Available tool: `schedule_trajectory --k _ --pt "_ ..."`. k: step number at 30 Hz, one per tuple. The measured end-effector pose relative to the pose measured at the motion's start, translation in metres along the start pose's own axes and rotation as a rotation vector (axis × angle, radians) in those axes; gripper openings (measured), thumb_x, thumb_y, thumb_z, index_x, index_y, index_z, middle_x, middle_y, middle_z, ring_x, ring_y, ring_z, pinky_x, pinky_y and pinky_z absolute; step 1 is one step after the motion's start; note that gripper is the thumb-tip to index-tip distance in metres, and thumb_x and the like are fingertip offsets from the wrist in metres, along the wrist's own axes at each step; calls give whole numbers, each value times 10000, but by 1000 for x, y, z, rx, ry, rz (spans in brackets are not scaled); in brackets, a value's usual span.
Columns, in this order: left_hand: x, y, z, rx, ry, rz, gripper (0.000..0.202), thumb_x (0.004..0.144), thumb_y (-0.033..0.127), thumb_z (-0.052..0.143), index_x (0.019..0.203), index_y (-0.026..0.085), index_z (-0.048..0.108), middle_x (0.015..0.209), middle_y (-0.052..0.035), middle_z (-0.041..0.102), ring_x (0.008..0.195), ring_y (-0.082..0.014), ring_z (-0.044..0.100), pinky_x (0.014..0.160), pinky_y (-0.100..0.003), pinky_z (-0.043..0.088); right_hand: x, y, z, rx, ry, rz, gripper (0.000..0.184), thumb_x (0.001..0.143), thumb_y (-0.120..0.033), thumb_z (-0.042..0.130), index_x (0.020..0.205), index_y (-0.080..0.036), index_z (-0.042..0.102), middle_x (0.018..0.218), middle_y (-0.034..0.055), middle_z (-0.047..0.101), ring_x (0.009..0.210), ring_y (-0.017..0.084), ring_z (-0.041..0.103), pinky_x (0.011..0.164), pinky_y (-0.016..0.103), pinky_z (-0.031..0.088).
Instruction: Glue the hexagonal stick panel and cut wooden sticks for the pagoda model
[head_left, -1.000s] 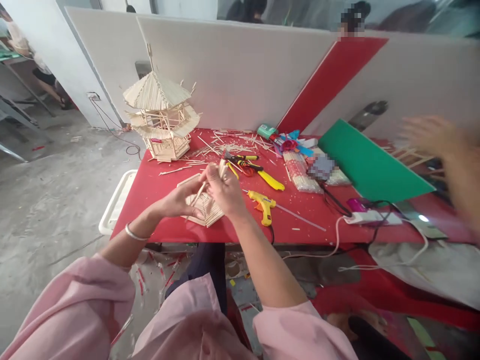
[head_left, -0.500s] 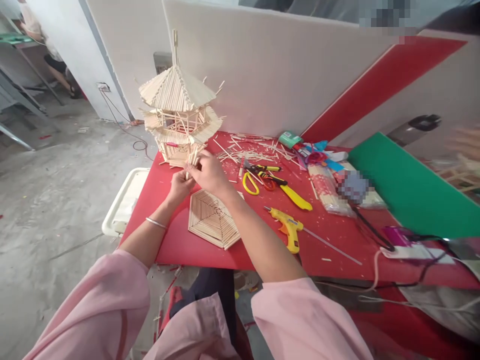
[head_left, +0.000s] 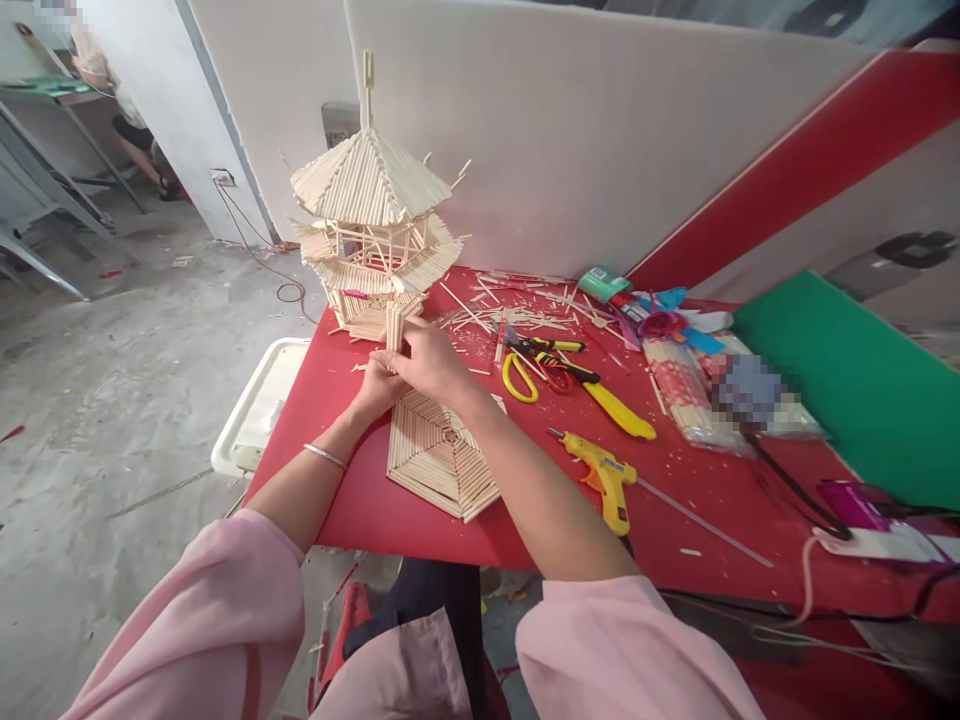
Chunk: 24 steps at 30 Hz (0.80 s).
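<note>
Both my hands meet over the red table, just in front of a tall pagoda model built of thin wooden sticks. My right hand is closed round a small bundle of sticks held upright. Beneath it, my left hand is closed against the lower end of the same bundle. A flat hexagonal panel of glued sticks lies on the table under my right forearm.
Loose sticks, yellow-handled scissors, a yellow cutter and a yellow glue gun lie to the right. Packs of sticks, a green board, cables and a white tray at the left edge surround the work area.
My hands have moved away from the hexagonal panel toward the pagoda base, carrying the stick bundle. The view has shifted left; another person's blurred hand at the right is gone.
</note>
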<state>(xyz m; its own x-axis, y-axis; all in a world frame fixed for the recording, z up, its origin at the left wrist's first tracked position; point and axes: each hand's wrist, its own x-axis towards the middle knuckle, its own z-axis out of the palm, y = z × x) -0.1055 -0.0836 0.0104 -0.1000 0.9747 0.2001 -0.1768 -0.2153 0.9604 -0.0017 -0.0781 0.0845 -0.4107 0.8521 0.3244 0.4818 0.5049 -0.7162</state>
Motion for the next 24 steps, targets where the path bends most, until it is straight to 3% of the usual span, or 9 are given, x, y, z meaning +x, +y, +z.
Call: schedule_trajectory --k 6,13,16,19,24 --pt "-4 15 9 -67 30 -31 491 519 240 936 747 194 503 642 20 596 609 -109 535 584 -240 468 -8 -2 8 -6 -42 27 106 917 -240 614 837 -190 662 952 84 628 846 196 604 834 378 489" --pt "-4 1 3 -31 93 -54 304 687 185 837 723 181 535 604 4 576 619 -133 543 575 -258 447 -9 -4 18 -120 27 47 96 929 -237 592 919 -188 674 982 100 632 873 216 613 802 374 510" --pt "-3 -8 -1 33 36 -75 301 679 208 827 639 171 531 546 30 544 535 -98 495 514 -232 397 -10 5 16 -75 99 46 116 918 -279 614 892 -188 682 962 90 651 870 211 628 817 375 516" --pt "-2 -12 -4 80 -101 -103 384 668 339 829 547 164 509 467 53 482 440 -60 408 444 -207 310 -18 19 7 27 186 119 181 897 -359 642 888 -186 695 924 81 675 820 200 648 765 361 529" --pt "-2 -13 -7 176 -329 -17 425 720 524 779 669 138 609 560 38 533 506 -56 408 483 -197 301 -33 36 -2 227 259 274 337 835 -507 671 928 -183 691 851 60 693 640 159 631 536 289 500"
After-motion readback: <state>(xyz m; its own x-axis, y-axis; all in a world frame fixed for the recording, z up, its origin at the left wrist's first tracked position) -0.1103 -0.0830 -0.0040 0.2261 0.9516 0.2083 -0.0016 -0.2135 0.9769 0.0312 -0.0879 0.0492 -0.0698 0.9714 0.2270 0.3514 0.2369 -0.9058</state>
